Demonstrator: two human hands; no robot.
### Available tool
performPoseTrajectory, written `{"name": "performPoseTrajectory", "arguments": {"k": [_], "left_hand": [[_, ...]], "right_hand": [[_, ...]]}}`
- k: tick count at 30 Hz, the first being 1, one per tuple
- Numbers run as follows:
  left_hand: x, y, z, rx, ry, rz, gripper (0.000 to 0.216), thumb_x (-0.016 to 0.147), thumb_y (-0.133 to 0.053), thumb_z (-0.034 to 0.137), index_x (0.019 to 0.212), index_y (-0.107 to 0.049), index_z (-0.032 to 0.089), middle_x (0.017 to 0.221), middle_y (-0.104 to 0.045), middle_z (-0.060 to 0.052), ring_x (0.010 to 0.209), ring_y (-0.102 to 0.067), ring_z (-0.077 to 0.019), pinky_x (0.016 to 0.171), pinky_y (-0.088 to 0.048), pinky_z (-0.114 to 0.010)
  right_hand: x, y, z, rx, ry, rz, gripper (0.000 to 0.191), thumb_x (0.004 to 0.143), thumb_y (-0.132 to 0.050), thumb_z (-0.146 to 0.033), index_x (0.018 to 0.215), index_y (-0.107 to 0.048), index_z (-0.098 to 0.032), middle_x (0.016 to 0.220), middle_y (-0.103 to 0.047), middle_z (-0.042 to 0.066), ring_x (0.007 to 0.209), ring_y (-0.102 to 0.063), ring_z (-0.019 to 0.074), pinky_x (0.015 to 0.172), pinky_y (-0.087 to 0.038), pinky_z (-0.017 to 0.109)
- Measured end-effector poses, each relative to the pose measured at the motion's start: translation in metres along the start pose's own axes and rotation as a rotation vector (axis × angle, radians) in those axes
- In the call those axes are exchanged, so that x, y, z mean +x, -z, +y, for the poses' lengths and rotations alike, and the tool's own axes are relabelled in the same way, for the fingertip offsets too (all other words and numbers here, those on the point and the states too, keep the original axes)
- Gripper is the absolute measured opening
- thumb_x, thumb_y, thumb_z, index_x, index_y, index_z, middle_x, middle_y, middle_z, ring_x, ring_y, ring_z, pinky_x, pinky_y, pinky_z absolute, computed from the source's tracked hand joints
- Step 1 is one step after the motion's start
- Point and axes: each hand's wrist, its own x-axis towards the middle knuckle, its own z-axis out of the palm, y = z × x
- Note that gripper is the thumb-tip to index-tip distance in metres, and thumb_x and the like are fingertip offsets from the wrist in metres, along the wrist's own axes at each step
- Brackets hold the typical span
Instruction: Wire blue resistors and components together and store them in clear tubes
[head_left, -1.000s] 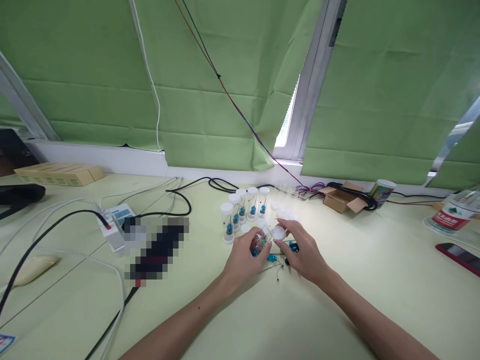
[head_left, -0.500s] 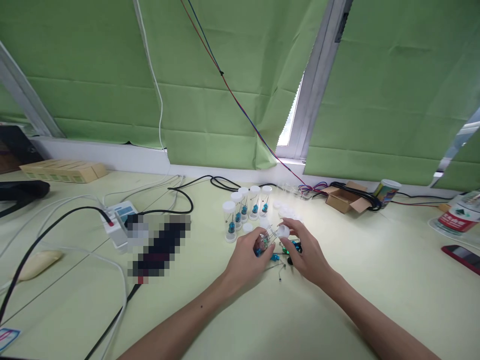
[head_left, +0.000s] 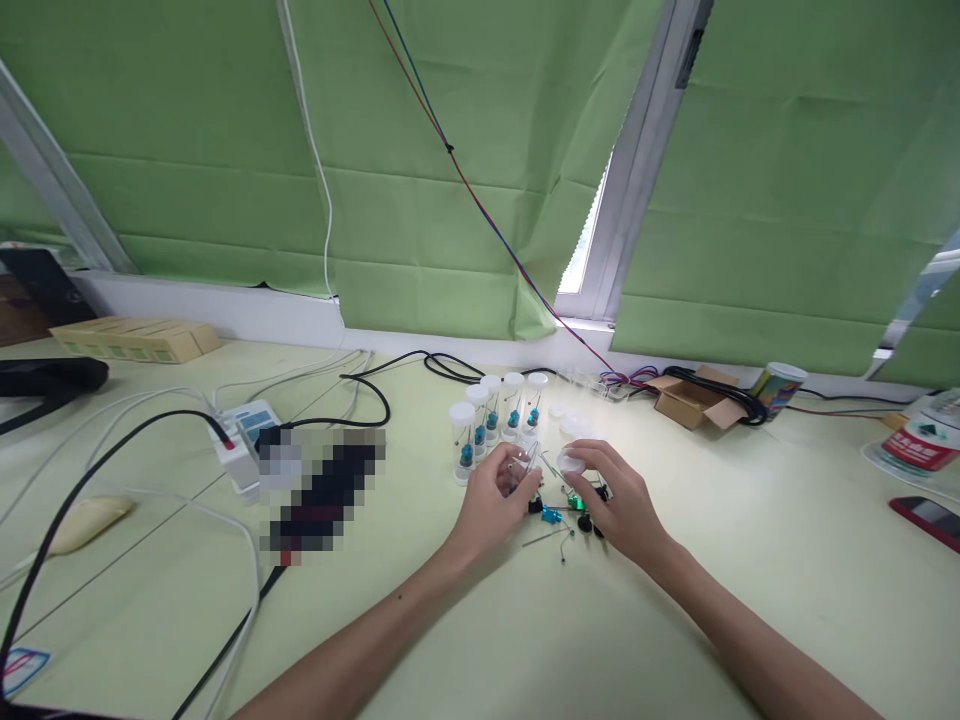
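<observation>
My left hand [head_left: 489, 505] is closed around a clear plastic tube [head_left: 532, 457], tilted; the fingers partly hide what is inside. Between the fingertips of my right hand [head_left: 621, 497] is a white round cap [head_left: 571, 463], a short gap from the tube. Beneath and between both hands lie small loose parts: a blue piece [head_left: 552, 515], a green piece [head_left: 576, 501], black round pieces [head_left: 585, 524] and thin metal rods [head_left: 546, 537]. Behind my left hand stand several clear tubes [head_left: 463, 440] with white caps, each with blue parts and thin rods inside.
White loose caps [head_left: 576, 425] lie beyond my right hand. An open cardboard box [head_left: 694, 402] with black cable stands at the back right, beside a can [head_left: 776, 388]. A red phone [head_left: 928, 522] lies far right. Cables and a power strip [head_left: 244, 450] occupy the left.
The tube and the cap have moved slightly apart, and the tube is tipped more upright. More of the loose parts below show now. The view has shifted a little.
</observation>
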Motion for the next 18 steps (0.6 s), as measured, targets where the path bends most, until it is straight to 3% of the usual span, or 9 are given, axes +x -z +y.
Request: {"name": "performPoseTrajectory", "arguments": {"k": [3,11,16,18], "left_hand": [[0.001,0.000,0.002,-0.065,0.031,-0.035,0.031,0.080,-0.063,0.047,0.091,-0.051,0.021,0.062,-0.048,0.006,0.051,-0.047,-0.0092,0.052,-0.041,-0.023],[0.002,-0.004,0.005,-0.160,0.080,-0.111,0.032,0.078,-0.065,0.048,0.083,-0.049,0.021,0.056,-0.045,0.007,0.043,-0.042,-0.0079,0.043,-0.037,-0.022],[0.004,-0.001,0.007,-0.086,0.064,0.078,0.024,0.077,-0.063,0.039,0.079,-0.049,0.020,0.056,-0.046,0.007,0.043,-0.041,-0.0075,0.043,-0.035,-0.021],[0.004,0.000,0.007,-0.017,0.037,0.172,0.021,0.077,-0.061,0.037,0.079,-0.051,0.019,0.058,-0.048,0.005,0.044,-0.042,-0.0079,0.044,-0.035,-0.021]], "right_hand": [[-0.001,-0.004,-0.005,0.014,0.033,-0.010,0.013,0.095,-0.051,-0.027,0.104,-0.059,-0.022,0.106,-0.064,0.012,0.087,-0.065,0.0218,0.077,-0.056,0.037],[-0.006,-0.012,-0.007,0.069,0.064,-0.079,0.015,0.096,-0.051,-0.024,0.110,-0.058,-0.024,0.113,-0.064,0.010,0.102,-0.063,0.0226,0.085,-0.055,0.037],[-0.007,-0.011,-0.001,0.057,-0.034,-0.124,0.037,0.094,-0.054,-0.031,0.129,-0.044,-0.025,0.117,-0.063,0.010,0.097,-0.064,0.0237,0.083,-0.056,0.040],[-0.006,-0.012,0.005,0.008,-0.058,-0.114,0.035,0.095,-0.052,-0.030,0.129,-0.044,-0.024,0.116,-0.062,0.011,0.100,-0.063,0.0245,0.085,-0.055,0.042]]}}
